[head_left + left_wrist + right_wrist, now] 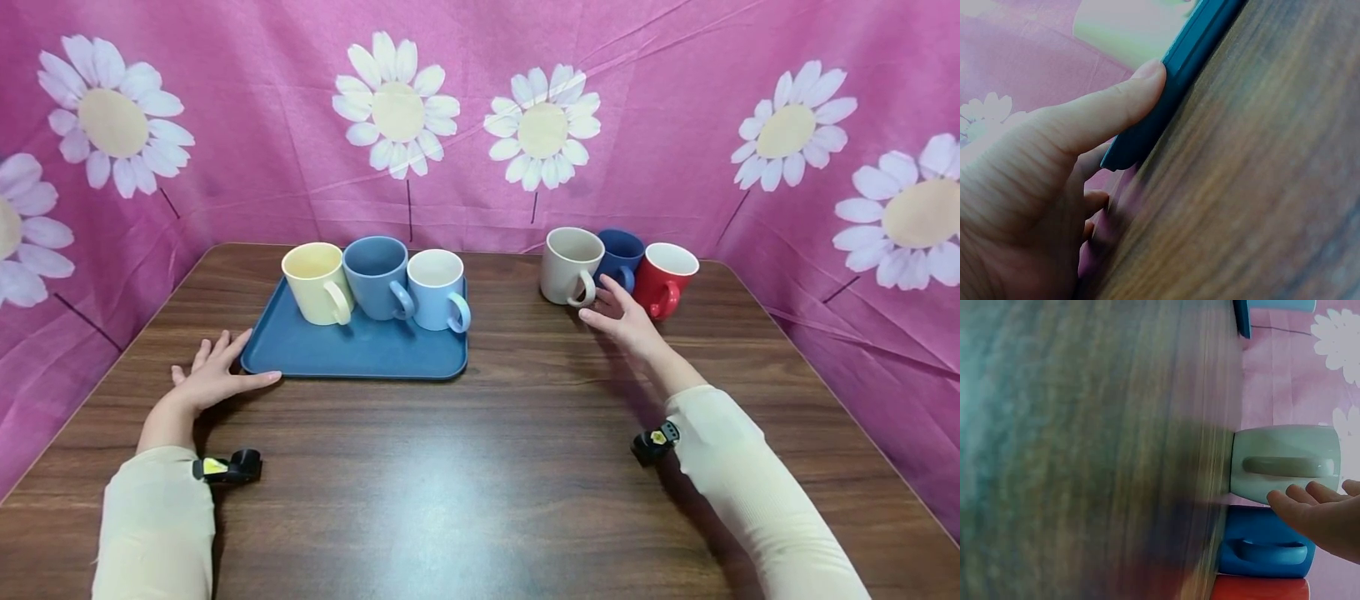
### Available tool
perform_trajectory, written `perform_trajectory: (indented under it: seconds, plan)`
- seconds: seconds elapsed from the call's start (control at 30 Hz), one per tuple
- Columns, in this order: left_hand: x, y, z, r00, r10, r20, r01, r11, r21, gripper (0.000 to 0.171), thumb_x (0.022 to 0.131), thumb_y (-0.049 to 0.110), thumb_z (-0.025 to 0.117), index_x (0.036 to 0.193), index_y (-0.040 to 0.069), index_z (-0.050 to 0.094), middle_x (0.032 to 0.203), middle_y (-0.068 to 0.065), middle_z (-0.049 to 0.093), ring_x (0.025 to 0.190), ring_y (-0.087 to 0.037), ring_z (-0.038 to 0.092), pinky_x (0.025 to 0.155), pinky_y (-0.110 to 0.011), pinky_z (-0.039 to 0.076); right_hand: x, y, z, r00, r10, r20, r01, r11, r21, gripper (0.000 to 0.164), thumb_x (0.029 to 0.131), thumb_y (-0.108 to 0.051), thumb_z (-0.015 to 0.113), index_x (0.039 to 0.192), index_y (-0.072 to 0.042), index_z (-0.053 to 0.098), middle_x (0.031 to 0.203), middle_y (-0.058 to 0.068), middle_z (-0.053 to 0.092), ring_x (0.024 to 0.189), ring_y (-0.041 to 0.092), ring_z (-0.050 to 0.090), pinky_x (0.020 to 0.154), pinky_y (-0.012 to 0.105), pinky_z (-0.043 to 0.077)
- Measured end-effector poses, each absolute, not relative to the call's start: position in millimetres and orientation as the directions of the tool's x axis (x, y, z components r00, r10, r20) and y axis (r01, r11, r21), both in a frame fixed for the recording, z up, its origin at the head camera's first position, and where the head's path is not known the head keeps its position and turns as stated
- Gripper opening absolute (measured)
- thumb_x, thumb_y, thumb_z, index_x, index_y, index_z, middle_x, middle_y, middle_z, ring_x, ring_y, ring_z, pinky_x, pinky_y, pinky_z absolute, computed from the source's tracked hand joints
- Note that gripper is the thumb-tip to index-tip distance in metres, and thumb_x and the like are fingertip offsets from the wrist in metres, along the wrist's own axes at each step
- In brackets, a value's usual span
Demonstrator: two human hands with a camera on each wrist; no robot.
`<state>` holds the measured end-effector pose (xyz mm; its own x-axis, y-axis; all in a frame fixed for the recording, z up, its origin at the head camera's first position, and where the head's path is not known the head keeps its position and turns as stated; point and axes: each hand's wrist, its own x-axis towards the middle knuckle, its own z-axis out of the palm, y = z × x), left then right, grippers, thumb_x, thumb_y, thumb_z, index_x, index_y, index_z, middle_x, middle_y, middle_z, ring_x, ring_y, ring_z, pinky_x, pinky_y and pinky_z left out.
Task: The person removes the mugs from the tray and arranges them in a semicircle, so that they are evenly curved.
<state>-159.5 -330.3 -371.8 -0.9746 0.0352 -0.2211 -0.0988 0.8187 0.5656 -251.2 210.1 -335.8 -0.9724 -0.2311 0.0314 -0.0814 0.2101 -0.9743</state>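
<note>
My left hand rests at the near left corner of the blue tray, its fingers spread. In the left wrist view the thumb touches the tray's rim. A yellow mug, a grey-blue mug and a light blue mug stand upright on the tray. My right hand reaches toward the beige mug, fingers extended near its handle and holding nothing. Behind the fingers stand a dark blue mug and a red mug, both on the table.
The brown wooden table ends at the back against a pink cloth printed with white daisies. The cloth also hangs along both sides. The tray lies left of the middle, with bare tabletop between it and the beige mug.
</note>
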Motion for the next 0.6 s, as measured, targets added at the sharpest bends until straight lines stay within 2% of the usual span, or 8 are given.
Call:
perform_trajectory:
  seconds: [0.6]
  plan:
    - [-159,-330,-371,-0.974,0.032,-0.223,-0.102,0.819,0.564,0.097,0.075,0.051,0.057,0.138,0.008,-0.004,0.135,-0.03,-0.014,0.118,-0.043,-0.024,0.074,-0.069,-0.017,-238,207,-339,-0.963,-0.241,0.12,-0.195,0.314,-0.929,0.075,0.078,-0.006,0.062,0.137,-0.001,0.016,0.134,0.025,0.024,0.119,0.042,0.025,0.092,0.049,0.026]
